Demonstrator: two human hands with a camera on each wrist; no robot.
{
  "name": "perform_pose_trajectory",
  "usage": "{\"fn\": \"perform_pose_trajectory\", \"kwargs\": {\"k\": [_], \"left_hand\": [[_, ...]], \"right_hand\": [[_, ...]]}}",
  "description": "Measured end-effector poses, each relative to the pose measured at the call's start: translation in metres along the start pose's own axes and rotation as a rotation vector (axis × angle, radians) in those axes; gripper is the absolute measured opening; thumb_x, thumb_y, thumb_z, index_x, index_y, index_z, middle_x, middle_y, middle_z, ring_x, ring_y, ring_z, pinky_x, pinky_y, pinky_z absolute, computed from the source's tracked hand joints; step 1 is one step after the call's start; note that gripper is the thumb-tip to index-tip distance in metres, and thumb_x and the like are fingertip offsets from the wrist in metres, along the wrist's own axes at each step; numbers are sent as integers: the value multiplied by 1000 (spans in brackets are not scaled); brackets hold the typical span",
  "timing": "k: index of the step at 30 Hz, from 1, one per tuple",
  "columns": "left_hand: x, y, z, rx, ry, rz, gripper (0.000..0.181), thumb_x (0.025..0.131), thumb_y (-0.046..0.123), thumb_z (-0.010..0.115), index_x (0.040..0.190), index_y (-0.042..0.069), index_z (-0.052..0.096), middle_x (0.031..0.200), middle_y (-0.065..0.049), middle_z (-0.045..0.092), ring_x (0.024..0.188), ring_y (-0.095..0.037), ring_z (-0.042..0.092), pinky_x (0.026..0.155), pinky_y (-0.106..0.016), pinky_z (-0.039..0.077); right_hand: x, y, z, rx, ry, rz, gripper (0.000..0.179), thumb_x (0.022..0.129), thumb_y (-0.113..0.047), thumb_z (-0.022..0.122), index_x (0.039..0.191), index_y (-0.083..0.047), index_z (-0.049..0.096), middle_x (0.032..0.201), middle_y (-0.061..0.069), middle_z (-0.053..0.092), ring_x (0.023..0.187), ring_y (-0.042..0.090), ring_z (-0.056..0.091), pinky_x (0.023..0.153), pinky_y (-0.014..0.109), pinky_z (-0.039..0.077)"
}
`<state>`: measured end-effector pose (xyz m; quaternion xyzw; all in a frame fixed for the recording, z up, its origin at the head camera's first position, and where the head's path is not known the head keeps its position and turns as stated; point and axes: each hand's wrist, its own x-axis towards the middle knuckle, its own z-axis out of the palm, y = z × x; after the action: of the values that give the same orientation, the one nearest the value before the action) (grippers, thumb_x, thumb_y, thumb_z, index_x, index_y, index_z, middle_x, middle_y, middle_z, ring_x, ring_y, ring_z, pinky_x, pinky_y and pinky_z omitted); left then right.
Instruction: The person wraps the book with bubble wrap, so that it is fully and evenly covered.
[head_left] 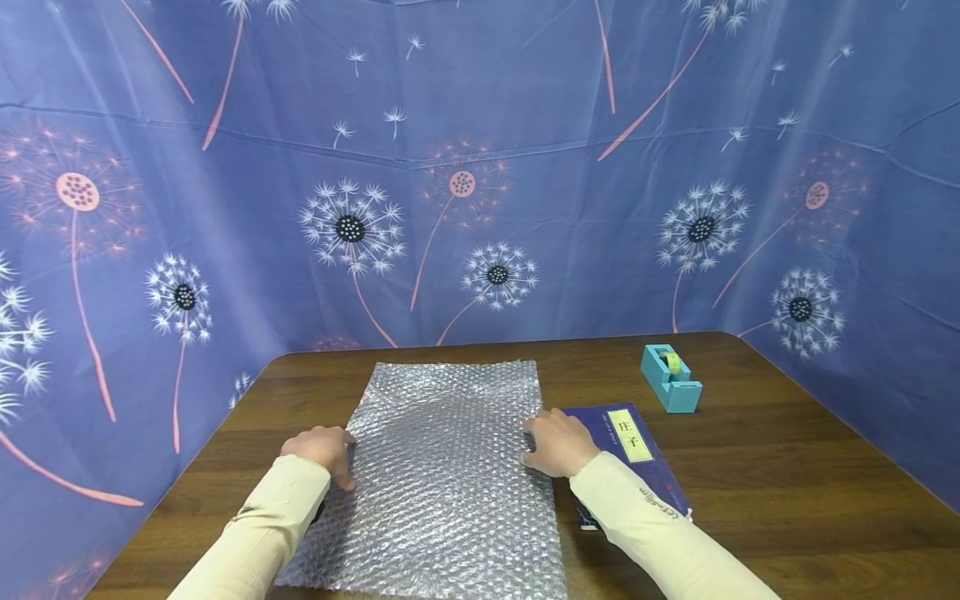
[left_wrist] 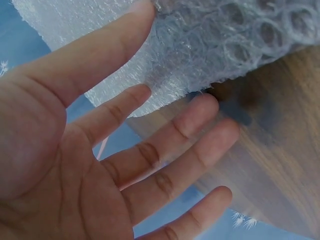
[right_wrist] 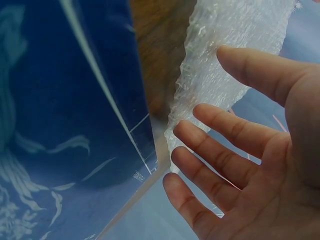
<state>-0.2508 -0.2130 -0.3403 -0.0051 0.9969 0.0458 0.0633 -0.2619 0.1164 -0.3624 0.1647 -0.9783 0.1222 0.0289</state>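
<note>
A dimpled, rectangular bubble-wrap sheet (head_left: 450,483) lies on the wood-grained desk (head_left: 787,467), left of the blue book (head_left: 654,471). The left hand (head_left: 318,450) and right hand (head_left: 561,443) flank it, fingers (left_wrist: 170,181) extended and spread apart.

"What is the right sleeve (head_left: 652,533) hiding?"

"It is covering part of the Zhuangzi book (head_left: 654,475), right of the bubble wrap sheet (head_left: 442,475). Print beside the title (head_left: 629,436) is looking too small to read, and the right wrist view is cutting off the book's side."

"And left of the sheet?"

"Something black (head_left: 318,510) is peeking from beneath the left sleeve (head_left: 258,521), which is screening some of the sheet's edge; its identity is escaping me."
</note>
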Motion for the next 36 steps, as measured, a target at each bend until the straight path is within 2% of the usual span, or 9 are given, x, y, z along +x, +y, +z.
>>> {"fn": "perform_pose_trajectory", "kwargs": {"k": [20,28,32,36], "left_hand": [[4,-5,-1,3,7,-3,65,66,24,95,125,9,71,118,-28,67,102,-49,65,79,-57,55],[0,-6,-4,-26,-25,12,67,69,24,92,129,7,67,122,-30,64,106,-51,63,85,-61,52],[-1,-2,-8,-45,-41,-12,71,71,25,92,133,5,63,126,-32,62,109,-52,62,86,-61,52],[-2,9,-12,-41,-21,-33,74,74,29,91,136,3,61,126,-31,62,109,-51,62,87,-62,52]], "right_hand": [[0,0,0,19,-27,5,42,84,-22,82,120,-1,72,122,21,67,118,42,58,102,58,44],[-1,3,0,48,-2,-25,41,84,-20,83,118,0,72,120,21,68,116,42,59,101,58,45],[-2,6,-3,62,19,-39,39,84,-18,83,117,-1,73,121,20,68,115,41,59,101,58,45],[-4,11,-5,75,16,-32,39,85,-18,82,119,-2,72,126,22,66,119,42,58,102,59,44]]}}
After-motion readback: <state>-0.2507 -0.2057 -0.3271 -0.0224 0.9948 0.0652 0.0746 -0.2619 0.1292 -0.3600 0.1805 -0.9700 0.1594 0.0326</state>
